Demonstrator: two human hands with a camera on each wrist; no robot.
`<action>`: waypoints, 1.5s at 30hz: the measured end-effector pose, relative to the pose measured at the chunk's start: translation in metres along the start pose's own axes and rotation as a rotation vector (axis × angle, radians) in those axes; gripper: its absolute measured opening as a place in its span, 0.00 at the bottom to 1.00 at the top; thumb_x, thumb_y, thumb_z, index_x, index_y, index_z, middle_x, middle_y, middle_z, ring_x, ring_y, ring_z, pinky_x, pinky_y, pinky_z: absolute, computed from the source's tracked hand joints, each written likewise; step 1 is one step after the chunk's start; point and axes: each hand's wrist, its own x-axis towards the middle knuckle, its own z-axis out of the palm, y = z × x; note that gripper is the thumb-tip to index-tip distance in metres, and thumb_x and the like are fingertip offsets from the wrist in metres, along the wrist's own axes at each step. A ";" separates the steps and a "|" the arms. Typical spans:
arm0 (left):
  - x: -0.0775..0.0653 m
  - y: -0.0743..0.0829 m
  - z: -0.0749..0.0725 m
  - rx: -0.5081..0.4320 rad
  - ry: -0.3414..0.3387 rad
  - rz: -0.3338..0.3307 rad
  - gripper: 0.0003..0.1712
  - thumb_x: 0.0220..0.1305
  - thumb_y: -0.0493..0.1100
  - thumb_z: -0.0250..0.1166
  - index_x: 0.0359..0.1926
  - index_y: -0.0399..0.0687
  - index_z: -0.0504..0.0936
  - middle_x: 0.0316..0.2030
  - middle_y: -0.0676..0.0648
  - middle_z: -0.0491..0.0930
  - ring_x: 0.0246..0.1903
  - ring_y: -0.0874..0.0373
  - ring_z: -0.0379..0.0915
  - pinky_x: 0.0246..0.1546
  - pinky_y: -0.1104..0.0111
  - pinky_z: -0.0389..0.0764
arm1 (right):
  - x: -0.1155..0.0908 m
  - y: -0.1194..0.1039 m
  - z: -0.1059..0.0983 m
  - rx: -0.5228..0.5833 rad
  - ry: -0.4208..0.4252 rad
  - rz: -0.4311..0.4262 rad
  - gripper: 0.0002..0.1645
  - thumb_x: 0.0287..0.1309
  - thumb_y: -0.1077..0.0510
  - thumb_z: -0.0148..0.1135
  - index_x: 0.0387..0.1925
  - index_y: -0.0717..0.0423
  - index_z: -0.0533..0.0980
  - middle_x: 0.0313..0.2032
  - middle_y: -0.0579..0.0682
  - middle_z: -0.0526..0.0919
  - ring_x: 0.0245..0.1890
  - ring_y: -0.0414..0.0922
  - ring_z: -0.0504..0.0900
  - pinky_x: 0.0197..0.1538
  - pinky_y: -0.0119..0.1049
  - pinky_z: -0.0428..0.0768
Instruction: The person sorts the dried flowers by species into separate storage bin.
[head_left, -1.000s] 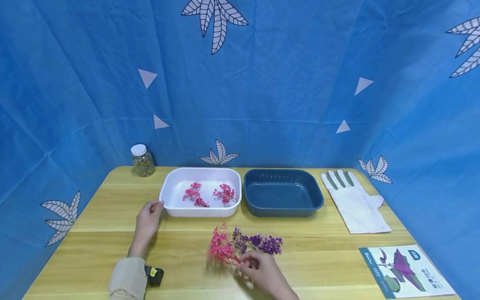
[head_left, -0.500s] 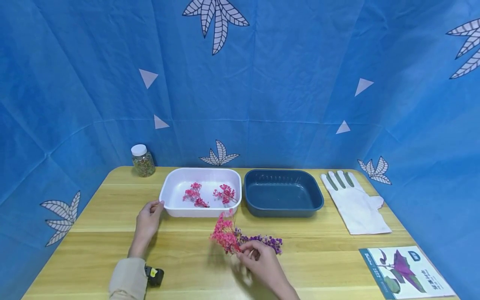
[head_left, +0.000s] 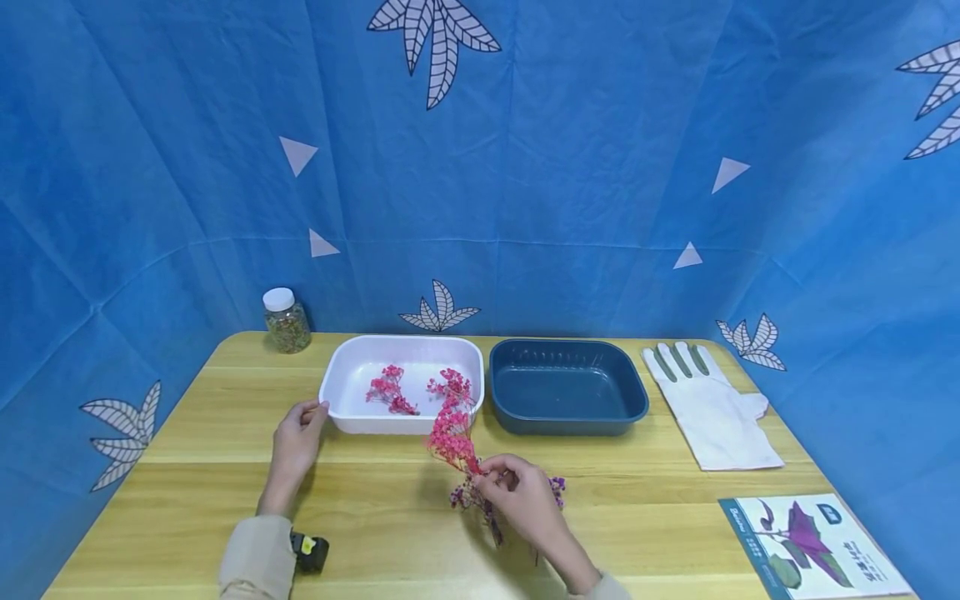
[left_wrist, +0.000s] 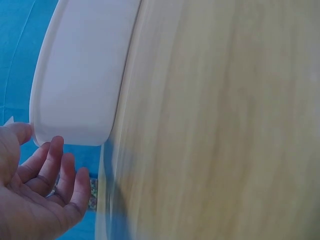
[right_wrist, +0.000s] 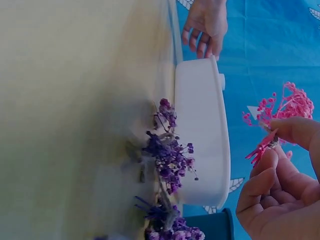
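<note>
My right hand (head_left: 517,496) pinches the stems of a pink dried flower sprig (right_wrist: 295,105) between thumb and fingers. In the head view the sprig's blooms overlap the front of the white basin (head_left: 405,425). Purple dried flowers (right_wrist: 170,160) lie on the table under this hand, partly hidden by it in the head view. My left hand (head_left: 296,442) holds the basin's front left corner, thumb at the rim and fingertips against the end wall (left_wrist: 75,139). Inside the basin lie two pink sprigs, one at left (head_left: 390,389) and one at right (head_left: 450,383).
A dark blue basin (head_left: 567,427) stands right beside the white one. Farther right are a white glove (head_left: 708,412) and a packet with a plant picture (head_left: 817,542). A white-lidded jar (head_left: 287,323) stands at the back left. Blue cloth (head_left: 495,167) hangs behind the table.
My right hand has lifted the pink sprig away from the purple flowers and forward toward the white basin. The left hand has stayed at the basin's corner.
</note>
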 end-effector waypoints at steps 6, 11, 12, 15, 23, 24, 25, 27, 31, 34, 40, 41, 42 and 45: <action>-0.001 0.001 0.000 -0.009 0.004 0.000 0.33 0.73 0.55 0.45 0.63 0.30 0.64 0.54 0.31 0.70 0.52 0.43 0.67 0.54 0.55 0.70 | 0.017 -0.006 0.000 0.026 0.001 0.022 0.11 0.52 0.58 0.67 0.36 0.61 0.81 0.26 0.46 0.79 0.22 0.35 0.72 0.23 0.25 0.71; -0.001 0.001 0.000 -0.011 -0.001 0.000 0.33 0.73 0.55 0.45 0.63 0.30 0.63 0.54 0.30 0.70 0.53 0.42 0.67 0.54 0.53 0.70 | 0.034 -0.011 0.002 0.029 0.010 0.014 0.09 0.53 0.60 0.65 0.35 0.61 0.81 0.27 0.47 0.79 0.23 0.36 0.72 0.24 0.26 0.71; -0.001 0.001 0.000 -0.010 -0.001 0.001 0.33 0.73 0.55 0.45 0.63 0.30 0.63 0.54 0.30 0.70 0.52 0.42 0.67 0.54 0.53 0.70 | 0.037 -0.011 0.003 0.029 0.011 0.011 0.08 0.53 0.61 0.65 0.35 0.61 0.81 0.27 0.47 0.79 0.23 0.36 0.72 0.25 0.26 0.71; 0.000 0.001 0.000 -0.008 0.000 0.003 0.33 0.73 0.55 0.45 0.64 0.30 0.63 0.54 0.30 0.70 0.53 0.41 0.67 0.55 0.53 0.70 | 0.049 -0.013 0.005 0.016 0.012 0.001 0.07 0.54 0.61 0.63 0.34 0.61 0.81 0.27 0.47 0.80 0.23 0.37 0.72 0.26 0.27 0.71; -0.002 0.002 0.001 -0.010 0.014 0.017 0.32 0.73 0.54 0.46 0.63 0.29 0.64 0.54 0.29 0.72 0.53 0.40 0.68 0.56 0.51 0.69 | 0.080 -0.018 0.013 0.007 0.007 -0.005 0.08 0.56 0.60 0.62 0.37 0.61 0.81 0.28 0.49 0.80 0.26 0.39 0.72 0.29 0.29 0.71; -0.002 0.002 0.001 -0.010 0.015 0.019 0.32 0.73 0.53 0.46 0.63 0.29 0.64 0.53 0.29 0.72 0.53 0.39 0.69 0.56 0.51 0.69 | 0.084 -0.019 0.014 0.003 0.008 -0.006 0.08 0.56 0.60 0.62 0.37 0.60 0.81 0.28 0.49 0.80 0.26 0.39 0.72 0.29 0.29 0.71; -0.002 0.002 0.001 -0.008 0.015 0.017 0.32 0.73 0.54 0.46 0.63 0.29 0.64 0.53 0.29 0.72 0.53 0.40 0.68 0.56 0.51 0.69 | 0.087 -0.020 0.016 -0.002 0.009 -0.003 0.08 0.56 0.60 0.62 0.36 0.60 0.81 0.28 0.49 0.80 0.26 0.39 0.72 0.29 0.29 0.72; -0.002 0.002 0.001 -0.009 0.012 0.015 0.32 0.73 0.53 0.46 0.63 0.29 0.64 0.53 0.29 0.72 0.53 0.40 0.68 0.56 0.51 0.69 | 0.093 -0.021 0.018 -0.014 0.014 -0.005 0.08 0.56 0.60 0.62 0.36 0.60 0.81 0.29 0.48 0.80 0.27 0.39 0.73 0.29 0.29 0.72; -0.001 0.002 0.001 -0.012 0.002 0.010 0.33 0.73 0.54 0.46 0.63 0.30 0.63 0.54 0.29 0.72 0.54 0.40 0.68 0.57 0.51 0.68 | 0.103 -0.023 0.023 -0.015 0.032 -0.001 0.08 0.55 0.60 0.62 0.37 0.60 0.81 0.28 0.48 0.80 0.27 0.38 0.73 0.30 0.28 0.72; -0.001 0.002 0.000 -0.016 -0.001 0.007 0.33 0.73 0.54 0.46 0.64 0.30 0.63 0.55 0.29 0.72 0.54 0.40 0.67 0.57 0.50 0.67 | 0.109 -0.024 0.025 -0.008 0.036 -0.002 0.08 0.56 0.61 0.62 0.37 0.61 0.81 0.28 0.49 0.80 0.27 0.38 0.73 0.29 0.27 0.71; -0.002 0.001 0.000 -0.015 -0.005 0.005 0.33 0.73 0.54 0.45 0.64 0.29 0.62 0.55 0.28 0.71 0.54 0.39 0.67 0.57 0.50 0.68 | 0.118 -0.023 0.029 -0.001 0.017 -0.015 0.09 0.57 0.61 0.61 0.38 0.62 0.80 0.27 0.51 0.82 0.24 0.37 0.75 0.25 0.27 0.71; -0.002 0.001 0.000 -0.015 -0.005 0.005 0.33 0.73 0.55 0.45 0.64 0.29 0.62 0.55 0.28 0.71 0.54 0.39 0.67 0.57 0.50 0.68 | 0.118 -0.022 0.029 0.004 0.011 -0.011 0.09 0.58 0.61 0.61 0.39 0.62 0.80 0.28 0.51 0.82 0.24 0.37 0.75 0.25 0.27 0.71; -0.001 0.001 0.000 -0.013 -0.003 0.004 0.33 0.73 0.54 0.45 0.64 0.30 0.62 0.55 0.28 0.71 0.54 0.39 0.67 0.56 0.50 0.68 | 0.119 -0.022 0.030 0.002 0.007 -0.007 0.09 0.58 0.62 0.61 0.39 0.62 0.80 0.28 0.51 0.82 0.25 0.38 0.75 0.26 0.27 0.72; -0.001 0.001 0.000 -0.006 0.002 0.005 0.33 0.73 0.55 0.46 0.64 0.30 0.63 0.55 0.29 0.71 0.54 0.39 0.68 0.56 0.50 0.69 | 0.119 -0.020 0.030 -0.011 -0.013 -0.002 0.08 0.58 0.62 0.60 0.39 0.62 0.79 0.29 0.51 0.81 0.26 0.38 0.75 0.28 0.27 0.73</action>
